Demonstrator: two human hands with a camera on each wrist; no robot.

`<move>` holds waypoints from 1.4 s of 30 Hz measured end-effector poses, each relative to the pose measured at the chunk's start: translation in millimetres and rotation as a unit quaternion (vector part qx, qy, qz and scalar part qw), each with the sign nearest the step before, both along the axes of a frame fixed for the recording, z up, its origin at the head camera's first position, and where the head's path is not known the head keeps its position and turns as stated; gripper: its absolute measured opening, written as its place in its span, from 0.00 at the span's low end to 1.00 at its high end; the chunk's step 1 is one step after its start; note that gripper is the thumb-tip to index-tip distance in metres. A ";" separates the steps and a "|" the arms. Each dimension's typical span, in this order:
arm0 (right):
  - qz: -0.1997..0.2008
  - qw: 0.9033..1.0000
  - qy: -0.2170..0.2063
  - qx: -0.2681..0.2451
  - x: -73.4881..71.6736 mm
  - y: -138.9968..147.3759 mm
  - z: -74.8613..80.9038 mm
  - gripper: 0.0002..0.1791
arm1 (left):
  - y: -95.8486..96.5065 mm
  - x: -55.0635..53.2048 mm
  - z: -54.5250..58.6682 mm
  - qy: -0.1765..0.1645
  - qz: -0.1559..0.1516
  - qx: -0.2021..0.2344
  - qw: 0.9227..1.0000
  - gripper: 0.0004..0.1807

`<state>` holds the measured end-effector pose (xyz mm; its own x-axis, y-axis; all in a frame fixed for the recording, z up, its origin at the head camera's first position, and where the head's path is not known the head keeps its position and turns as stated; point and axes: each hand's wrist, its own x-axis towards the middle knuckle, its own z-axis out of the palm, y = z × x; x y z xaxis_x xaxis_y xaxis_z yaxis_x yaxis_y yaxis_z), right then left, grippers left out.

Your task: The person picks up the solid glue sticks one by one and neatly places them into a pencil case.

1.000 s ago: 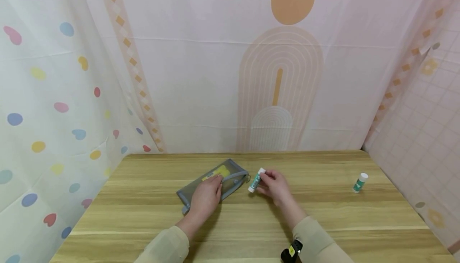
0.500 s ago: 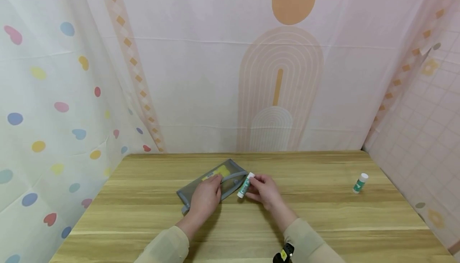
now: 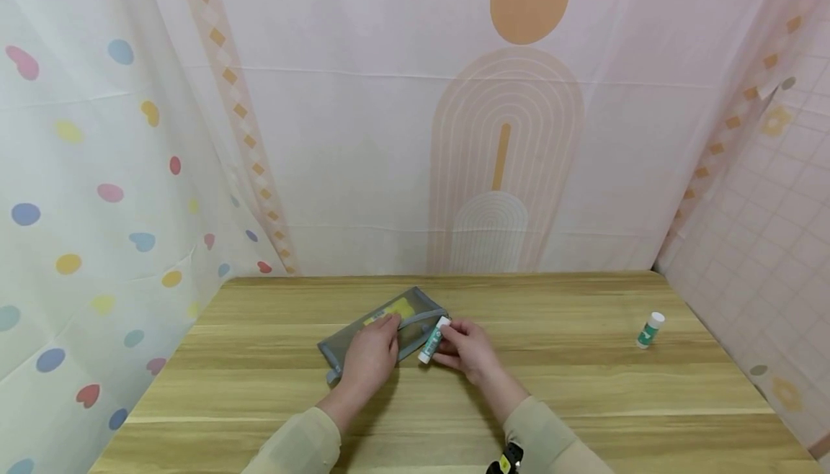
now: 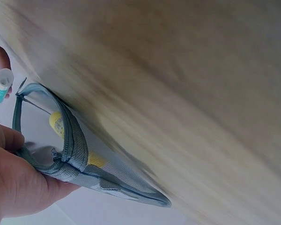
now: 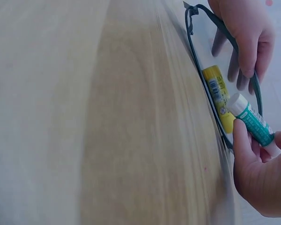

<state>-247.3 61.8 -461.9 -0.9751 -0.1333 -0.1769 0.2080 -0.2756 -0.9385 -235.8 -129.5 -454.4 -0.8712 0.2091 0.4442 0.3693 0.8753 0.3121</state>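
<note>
A grey mesh zip pouch (image 3: 350,337) lies slantwise on the table, its zip undone. My left hand (image 3: 371,351) grips the pouch's opening edge between thumb and fingers and keeps the mouth apart, as the left wrist view shows. Inside lies a yellow glue stick (image 5: 218,98), seen through the opening in the right wrist view. Between thumb and fingers, my right hand (image 3: 472,353) pinches a green-and-white glue stick (image 3: 434,341), tilted, close by the pouch's mouth at its right end. Whether that stick touches the pouch, I cannot tell.
Another green-and-white glue stick (image 3: 650,331) stands upright at the right of the wooden table (image 3: 583,387). Patterned curtains (image 3: 363,135) hang behind the table and along both sides. A black strap with a yellow mark (image 3: 506,461) is on the right wrist.
My right hand has carried the green glue stick leftward and slightly nearer to me, up to the pouch's opening. The left hand and the pouch have stayed almost still.
</note>
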 end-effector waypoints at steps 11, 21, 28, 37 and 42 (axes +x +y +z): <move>0.015 1.000 0.000 -0.006 0.2 -9.2 -3.8 0.08 | 0.9 1.0 0.9 -0.006 0.006 -0.005 1.000 0.17; 0.023 1.000 0.004 -0.006 0.8 -18.2 -4.7 0.08 | 0.5 1.1 1.2 0.004 0.003 -0.001 1.000 0.16; 0.012 1.000 -0.005 -0.012 0.7 -25.4 -2.8 0.11 | 0.0 0.9 1.1 0.002 0.005 -0.004 1.000 0.17; -0.008 1.000 -0.022 -0.017 -2.7 -33.7 -2.3 0.11 | -0.5 -0.2 0.6 -0.008 0.005 -0.003 1.000 0.17; -0.021 0.999 -0.027 -0.022 -6.7 -38.7 -6.0 0.13 | -0.7 -0.3 1.0 -0.011 0.008 -0.003 1.000 0.18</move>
<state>-254.0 23.1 -467.9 -0.9691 -0.1006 -0.2250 0.2458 -0.3268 -0.9126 -236.1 -130.2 -453.4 -0.8843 0.1974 0.4232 0.3481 0.8827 0.3156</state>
